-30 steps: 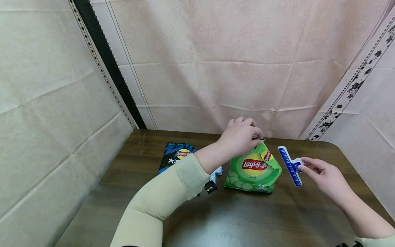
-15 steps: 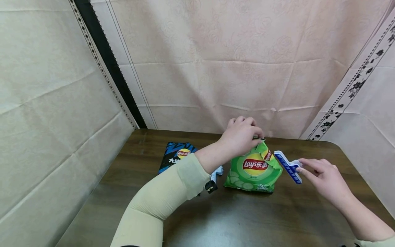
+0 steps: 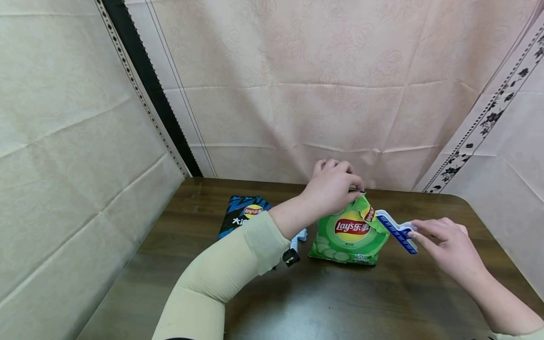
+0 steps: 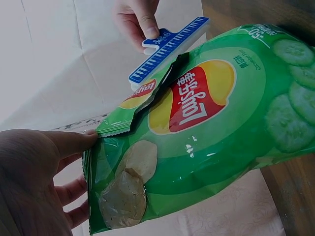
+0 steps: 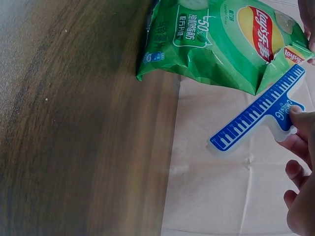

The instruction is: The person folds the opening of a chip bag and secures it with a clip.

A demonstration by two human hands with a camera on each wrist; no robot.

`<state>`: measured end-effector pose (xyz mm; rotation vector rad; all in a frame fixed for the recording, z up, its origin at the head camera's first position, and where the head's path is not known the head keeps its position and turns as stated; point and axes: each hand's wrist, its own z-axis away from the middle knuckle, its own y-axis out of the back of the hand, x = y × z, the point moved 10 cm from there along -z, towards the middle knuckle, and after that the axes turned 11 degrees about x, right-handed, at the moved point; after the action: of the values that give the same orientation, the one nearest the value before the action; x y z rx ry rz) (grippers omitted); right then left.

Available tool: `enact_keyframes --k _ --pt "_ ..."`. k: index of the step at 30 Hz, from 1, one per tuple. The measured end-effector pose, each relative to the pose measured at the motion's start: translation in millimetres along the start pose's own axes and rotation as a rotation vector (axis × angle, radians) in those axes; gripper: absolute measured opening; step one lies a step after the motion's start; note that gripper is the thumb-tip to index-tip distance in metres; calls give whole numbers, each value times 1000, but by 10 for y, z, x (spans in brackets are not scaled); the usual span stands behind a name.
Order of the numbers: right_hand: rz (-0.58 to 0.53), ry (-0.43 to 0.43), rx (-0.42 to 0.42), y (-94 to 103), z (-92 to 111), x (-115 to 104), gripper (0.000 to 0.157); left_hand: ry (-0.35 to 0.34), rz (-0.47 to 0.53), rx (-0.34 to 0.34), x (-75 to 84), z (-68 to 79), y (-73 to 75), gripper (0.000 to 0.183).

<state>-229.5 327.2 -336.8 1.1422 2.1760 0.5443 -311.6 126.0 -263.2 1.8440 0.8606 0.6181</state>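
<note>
A green bag of chips (image 3: 346,236) stands on the table, its top corner folded over on the right. My left hand (image 3: 333,186) pinches the bag's top edge between thumb and fingers, as the left wrist view also shows. A blue and white clip (image 3: 397,231) with a piano-key pattern is pinched by its handle between thumb and fingers of my right hand (image 3: 448,243). In the right wrist view the clip (image 5: 261,110) lies slantwise close beside the folded corner of the bag (image 5: 216,46). Whether it touches the bag I cannot tell.
A black and blue chip bag (image 3: 242,212) lies at the left, partly hidden behind my left sleeve (image 3: 238,259). Near the left wrist shows part of a light blue clip (image 3: 301,236). Pale cloth (image 3: 297,94) hangs behind the brown table (image 3: 340,302).
My right hand has brought the clip leftward, up to the bag's right side, and tilted it more. The left hand keeps its hold on the bag's top, almost unmoved.
</note>
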Motion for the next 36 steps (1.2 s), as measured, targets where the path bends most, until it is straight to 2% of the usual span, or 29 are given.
enact_keyframes --k 9,25,36 --pt "-8 20 -6 -30 -26 -27 23 -11 1 5 16 9 18 18" --pt "-38 -1 -53 -196 -86 -118 22 -55 -1 18 64 10 42 20" --pt "-62 -37 -58 -213 -147 -179 22 -28 41 13 46 4 60 15"
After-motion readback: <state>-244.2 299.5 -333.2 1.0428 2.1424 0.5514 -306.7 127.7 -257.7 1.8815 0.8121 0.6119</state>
